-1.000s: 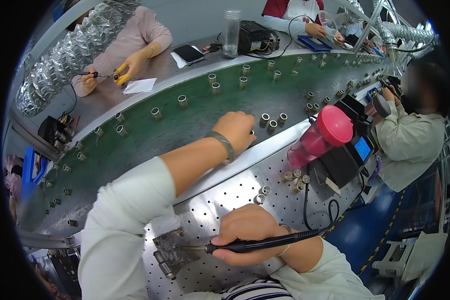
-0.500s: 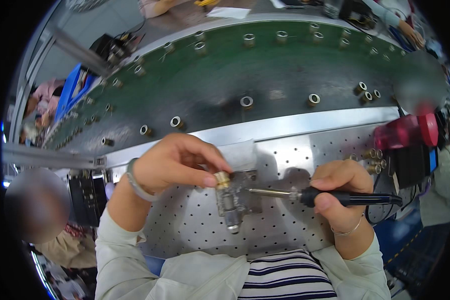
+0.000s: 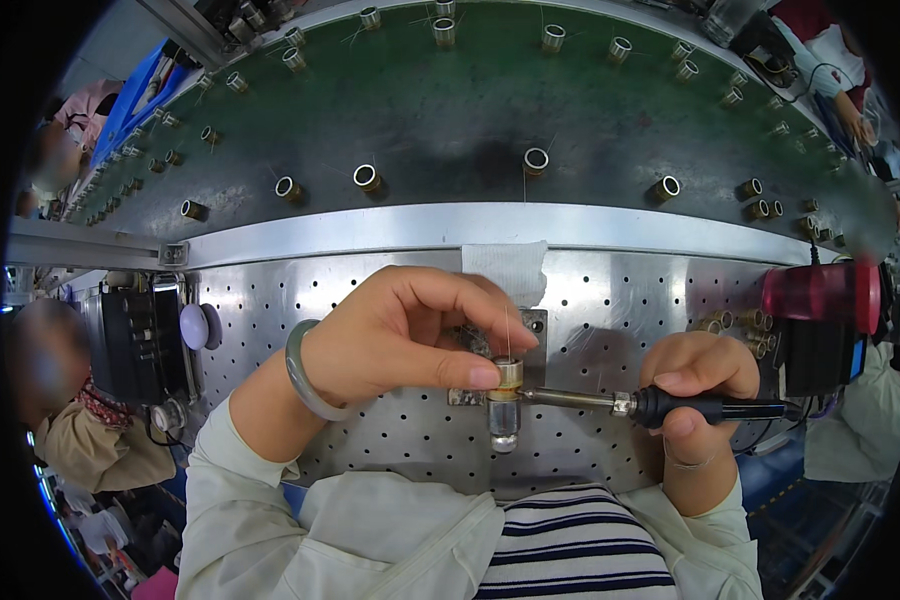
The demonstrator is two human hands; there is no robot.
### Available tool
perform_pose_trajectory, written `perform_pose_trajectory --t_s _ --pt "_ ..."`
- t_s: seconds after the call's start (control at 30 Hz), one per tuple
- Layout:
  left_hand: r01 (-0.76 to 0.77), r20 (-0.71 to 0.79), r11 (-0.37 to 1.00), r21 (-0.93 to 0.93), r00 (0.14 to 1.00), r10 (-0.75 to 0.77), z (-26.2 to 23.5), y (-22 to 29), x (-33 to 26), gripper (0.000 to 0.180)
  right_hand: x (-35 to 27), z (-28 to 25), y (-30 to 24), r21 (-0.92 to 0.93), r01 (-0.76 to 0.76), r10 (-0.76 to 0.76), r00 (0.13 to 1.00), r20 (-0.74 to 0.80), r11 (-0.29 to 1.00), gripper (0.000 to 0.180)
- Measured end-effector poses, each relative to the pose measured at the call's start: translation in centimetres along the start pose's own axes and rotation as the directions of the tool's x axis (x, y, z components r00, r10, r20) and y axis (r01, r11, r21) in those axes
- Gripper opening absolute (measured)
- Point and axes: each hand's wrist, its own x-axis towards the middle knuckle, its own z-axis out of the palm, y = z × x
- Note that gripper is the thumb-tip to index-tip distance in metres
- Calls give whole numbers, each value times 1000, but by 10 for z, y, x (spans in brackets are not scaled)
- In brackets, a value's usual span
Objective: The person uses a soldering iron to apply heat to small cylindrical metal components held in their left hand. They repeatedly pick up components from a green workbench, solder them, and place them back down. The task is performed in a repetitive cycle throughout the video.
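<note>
My left hand point(image 3: 410, 335) pinches a small silver-and-brass ring point(image 3: 510, 374) between thumb and fingers. The ring sits on the upper end of a dark, round-ended metal post point(image 3: 504, 415) standing out from a metal fixture plate point(image 3: 535, 325). A thin wire rises above the ring. In my right hand point(image 3: 705, 370) is a soldering iron point(image 3: 577, 399) with a black handle, held level. Its tip meets the ring's lower brass edge, just above the post. The fingers of my left hand partly cover the fixture plate.
Several similar rings stand on a green belt point(image 3: 440, 110) beyond the metal rail point(image 3: 370, 235). White paper point(image 3: 505, 272) lies across the perforated bench point(image 3: 380, 450). At right are more rings point(image 3: 755, 322) and a red container point(image 3: 820, 295); a black box point(image 3: 130, 350) stands left. People are nearby.
The soldering iron's tip has come left onto the ring's edge. The ring and post show more squarely now. My view has shifted, and the rings on the belt appear in other places.
</note>
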Motion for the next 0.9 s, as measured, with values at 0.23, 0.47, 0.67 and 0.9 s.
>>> perform_pose_trajectory --t_s 0.23,0.47,0.67,0.9 --pt "-77 -14 996 34 997 77 4 3 0 19 4 -1 1 -86 51 -46 997 59 995 26" --pt "-117 22 991 69 993 116 3 4 -1 16 5 -4 2 -111 104 -94 991 91 988 30" --pt "-146 32 986 75 989 144 2 2 -1 17 7 -6 4 -106 128 -114 985 132 986 31" --pt "-156 32 983 100 988 153 3 2 0 18 9 -9 5 -92 130 -115 981 159 987 31"
